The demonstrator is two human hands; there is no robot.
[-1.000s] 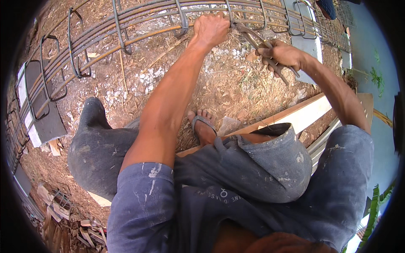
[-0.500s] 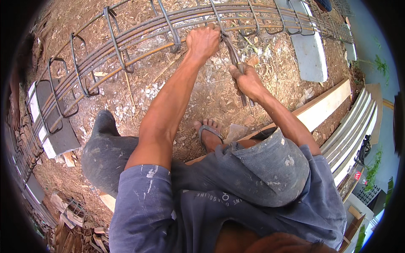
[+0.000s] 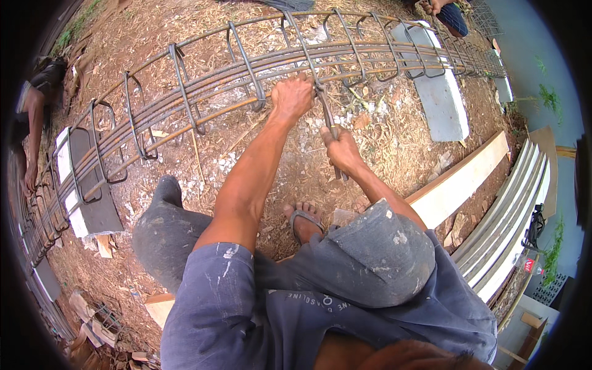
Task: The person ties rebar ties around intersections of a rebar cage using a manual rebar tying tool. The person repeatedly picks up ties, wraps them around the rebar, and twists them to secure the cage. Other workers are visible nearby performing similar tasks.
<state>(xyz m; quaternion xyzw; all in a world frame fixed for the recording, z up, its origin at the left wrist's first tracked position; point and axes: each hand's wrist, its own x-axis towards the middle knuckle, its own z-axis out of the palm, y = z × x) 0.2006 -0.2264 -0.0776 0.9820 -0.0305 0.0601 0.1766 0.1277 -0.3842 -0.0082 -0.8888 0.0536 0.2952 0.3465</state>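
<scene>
A long cage of steel reinforcing bars (image 3: pixel 245 58) with square stirrups crosses in front of me. My left hand (image 3: pixel 293 98) is closed around its nearest lengthwise bar, beside a stirrup. In my right hand (image 3: pixel 343 151) are the handles of metal pincers (image 3: pixel 327 112), held close together. The jaws of the pincers meet the cage where that bar and the stirrup cross, just right of my left hand. Whether wire sits in the jaws is too small to tell.
Pale blocks (image 3: pixel 439 105) support the cage at the right, and another block (image 3: pixel 95 209) at the left. A wooden plank (image 3: pixel 462 179) and stacked white strips (image 3: pixel 509 209) lie at the right. Co-workers' hands (image 3: pixel 29 177) show at far left and top right. Dry shavings cover the ground.
My view has shifted, showing more of the cage's far side and the co-workers. My right hand has swung left with the pincers, now steeper, their handles closer together. My left hand stays on the bar.
</scene>
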